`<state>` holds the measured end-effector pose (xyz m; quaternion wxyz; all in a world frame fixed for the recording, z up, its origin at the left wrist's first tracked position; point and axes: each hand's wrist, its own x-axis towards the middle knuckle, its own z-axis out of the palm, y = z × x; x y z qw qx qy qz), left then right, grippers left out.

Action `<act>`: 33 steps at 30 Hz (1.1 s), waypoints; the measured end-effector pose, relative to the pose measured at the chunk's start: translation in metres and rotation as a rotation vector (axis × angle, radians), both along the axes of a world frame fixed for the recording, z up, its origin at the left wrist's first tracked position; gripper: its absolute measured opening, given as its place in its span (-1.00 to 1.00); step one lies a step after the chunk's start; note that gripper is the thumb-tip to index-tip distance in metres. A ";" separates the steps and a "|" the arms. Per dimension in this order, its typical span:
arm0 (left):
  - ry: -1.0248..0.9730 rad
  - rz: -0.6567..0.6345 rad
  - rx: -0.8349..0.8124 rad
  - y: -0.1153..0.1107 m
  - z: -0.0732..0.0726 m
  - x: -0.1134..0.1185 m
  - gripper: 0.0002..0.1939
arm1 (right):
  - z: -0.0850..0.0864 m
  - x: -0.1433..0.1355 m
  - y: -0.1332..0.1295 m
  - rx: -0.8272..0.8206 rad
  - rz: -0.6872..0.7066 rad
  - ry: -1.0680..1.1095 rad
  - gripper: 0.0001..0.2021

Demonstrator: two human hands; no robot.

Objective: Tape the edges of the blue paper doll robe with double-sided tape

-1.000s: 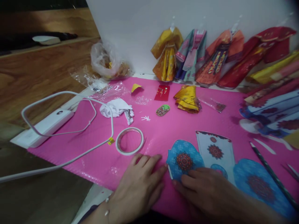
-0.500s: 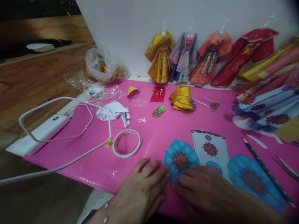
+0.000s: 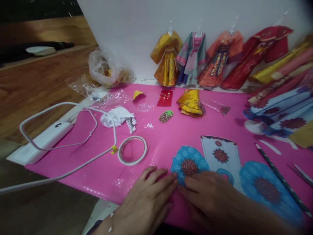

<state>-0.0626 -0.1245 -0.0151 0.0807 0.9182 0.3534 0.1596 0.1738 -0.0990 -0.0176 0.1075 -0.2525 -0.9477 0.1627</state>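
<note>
Blue patterned cloth or paper, it is hard to say which, makes up the left cut piece point(image 3: 189, 166), and its near edge is hidden under the right hand point(image 3: 212, 192). That hand and its forearm also cover part of the pale panel point(image 3: 221, 156) and the near left side of the right blue piece point(image 3: 266, 189). A metal tool point(image 3: 302, 174) at the right is blurred and cut off by the frame, and the near side of the desk is dark.

The left hand's grip is loosely spread, palm down, its foremost fingertips at the near left edge of the left cut piece. The right hand's grip is curled over that piece's near edge, fingertips close to the left hand's; whether finger and thumb pinch it, I cannot tell.

All three pieces lie on the pink sheeting point(image 3: 181, 133) over the desk, with a dark pencil point(image 3: 281, 178) along the far right side of the right blue piece. A tape roll point(image 3: 133, 163) sits left of them, near a looped white cable point(image 3: 115, 137) that crosses in front of a white bundle point(image 3: 118, 117). Farther back are a red card point(image 3: 164, 98), folded yellow cloth point(image 3: 192, 102) and a row of small robes point(image 3: 168, 62).
</note>
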 end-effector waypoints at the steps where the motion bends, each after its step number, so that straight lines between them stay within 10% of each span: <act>1: 0.012 0.000 0.006 0.001 0.000 0.001 -0.64 | -0.002 0.000 0.000 0.019 0.020 -0.009 -0.85; 33: -0.031 -0.017 0.157 -0.018 -0.012 0.008 -0.69 | 0.016 -0.035 0.057 -0.360 -0.444 -0.012 -0.89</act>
